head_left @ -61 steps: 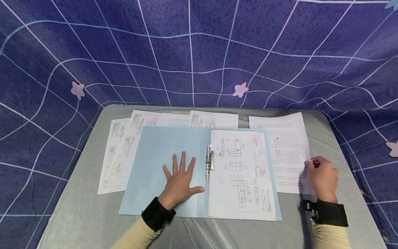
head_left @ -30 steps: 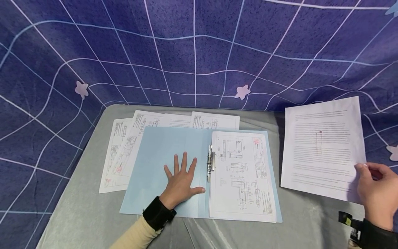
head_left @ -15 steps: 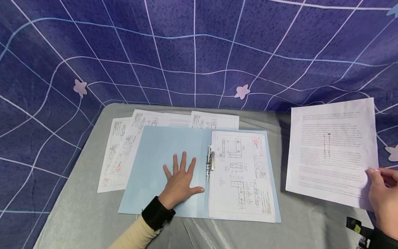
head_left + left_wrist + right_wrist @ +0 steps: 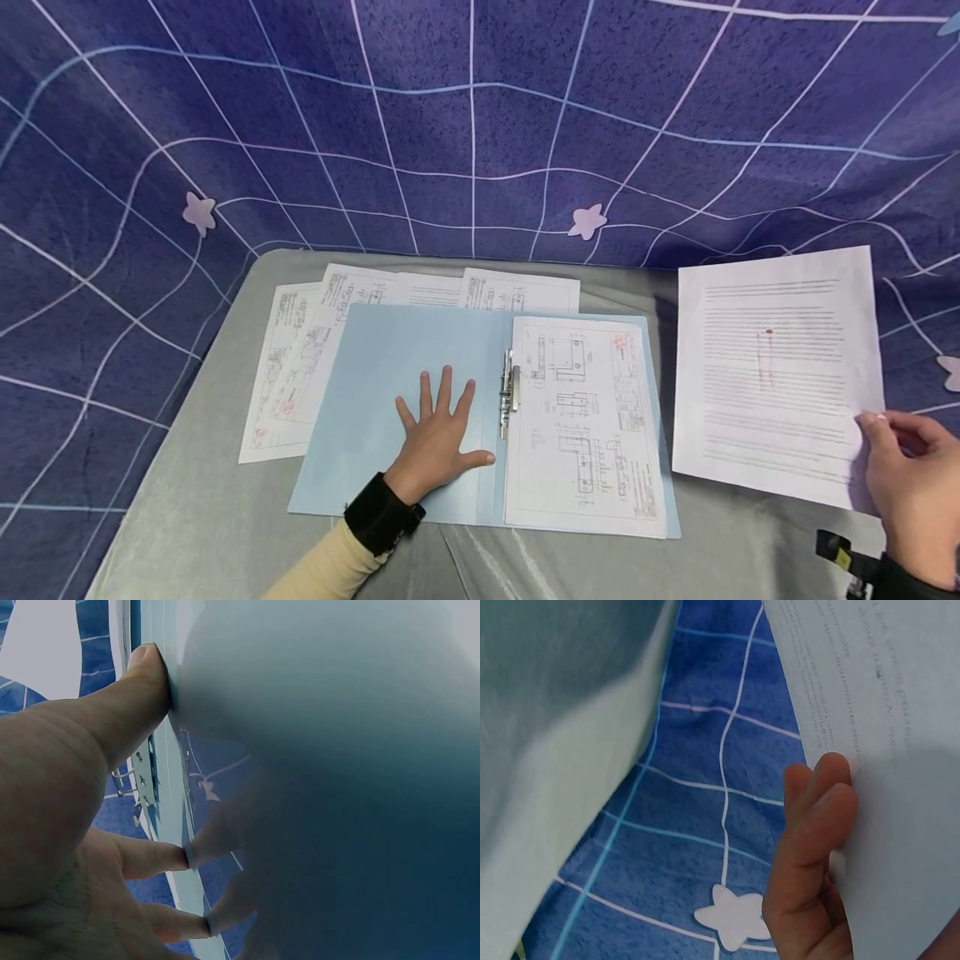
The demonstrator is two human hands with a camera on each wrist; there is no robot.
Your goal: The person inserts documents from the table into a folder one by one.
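Observation:
My left hand lies spread on the bare left cover of an open light-blue folder, fingers straight, thumb toward the spine. In the left wrist view its thumb and fingertips touch the glossy cover. A metal clip runs along the spine. Drawing sheets lie on the folder's right side. At the far right my right hand pinches the lower right edge of a printed sheet, raised and tilted above the table. Curled fingers hold that sheet's edge in the right wrist view.
Several loose sheets stick out from under the folder at the left and back. A grey cloth covers the table. Behind and beside it hangs a blue curtain with pale lines and stars.
My right hand has lifted the printed sheet from beside the folder and carried it right; over the last half second it shifted slightly back left. The left hand has stayed on the folder.

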